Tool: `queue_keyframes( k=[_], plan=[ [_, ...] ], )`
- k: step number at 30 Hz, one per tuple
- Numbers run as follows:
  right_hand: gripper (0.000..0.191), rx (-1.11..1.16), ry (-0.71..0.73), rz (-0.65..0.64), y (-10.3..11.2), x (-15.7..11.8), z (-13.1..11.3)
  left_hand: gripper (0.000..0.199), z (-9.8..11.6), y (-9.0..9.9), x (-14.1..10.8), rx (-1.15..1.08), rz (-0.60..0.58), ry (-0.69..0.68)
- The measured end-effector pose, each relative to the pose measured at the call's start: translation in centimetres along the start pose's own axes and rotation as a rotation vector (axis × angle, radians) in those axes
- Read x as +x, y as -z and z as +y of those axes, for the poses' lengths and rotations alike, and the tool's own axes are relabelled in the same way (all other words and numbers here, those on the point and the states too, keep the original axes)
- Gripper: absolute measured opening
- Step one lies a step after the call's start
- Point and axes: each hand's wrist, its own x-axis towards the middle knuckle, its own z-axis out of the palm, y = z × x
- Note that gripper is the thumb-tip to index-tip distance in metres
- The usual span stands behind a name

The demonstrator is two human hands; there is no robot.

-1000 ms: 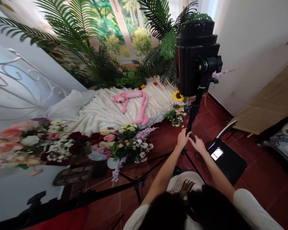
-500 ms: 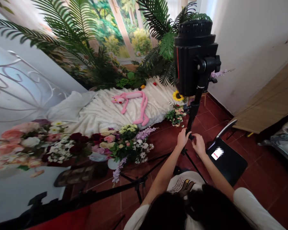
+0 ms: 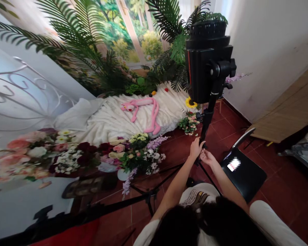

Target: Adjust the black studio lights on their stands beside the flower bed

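A black studio light [image 3: 207, 65] is mounted on a black light stand [image 3: 206, 124] in front of me. My left hand [image 3: 195, 149] is wrapped round the lower part of the stand's pole, its thumb across the front. Just right of it and slightly lower is my right hand [image 3: 207, 158], turned palm up. Its fingers are curled in close to the pole, beside a small dark knob. What lies between the right fingertips is hidden. The stand's legs spread over the red tiled floor [image 3: 169, 157] below.
A black chair [image 3: 248, 174] with a lit phone [image 3: 233, 164] on it stands at the right. Another black stand [image 3: 113, 203] crosses the lower left. Artificial flowers [image 3: 118, 153] line a white fur blanket [image 3: 105, 119] bearing a pink plush toy [image 3: 154, 116]. Palm fronds [image 3: 74, 37] hang behind.
My right hand has rotated palm up and moved slightly left and down, closer to the pole. My left hand keeps its hold on the stand. The view has shifted slightly.
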Motion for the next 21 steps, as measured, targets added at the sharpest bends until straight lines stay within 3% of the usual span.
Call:
queue_keyframes(
  k=[3,7,10,16,18,21],
  plan=[
    [0.028,-0.018,0.113,0.108,-0.2,-0.8,0.0,0.042,-0.1,0.0,0.0,0.009,0.0,-0.002],
    [0.03,-0.14,0.207,0.129,-0.5,-1.9,-0.7,0.041,-0.2,-0.1,0.1,-0.011,0.01,-0.025],
    [0.022,-0.147,0.167,0.064,-0.5,-1.7,-1.5,0.041,-0.2,-0.1,0.0,-0.017,0.006,-0.03],
    [0.024,0.192,-0.095,-0.113,-0.4,-0.9,-3.0,0.043,-0.3,-0.2,0.0,-0.03,0.015,-0.005],
    [0.024,0.223,-0.076,-0.102,-0.4,-0.7,-2.8,0.043,-0.3,-0.2,0.0,-0.067,0.014,0.005],
    [0.029,0.176,0.028,0.028,-0.3,-0.8,-1.4,0.041,-0.2,-0.1,0.1,-0.199,0.008,0.025]
  ],
)
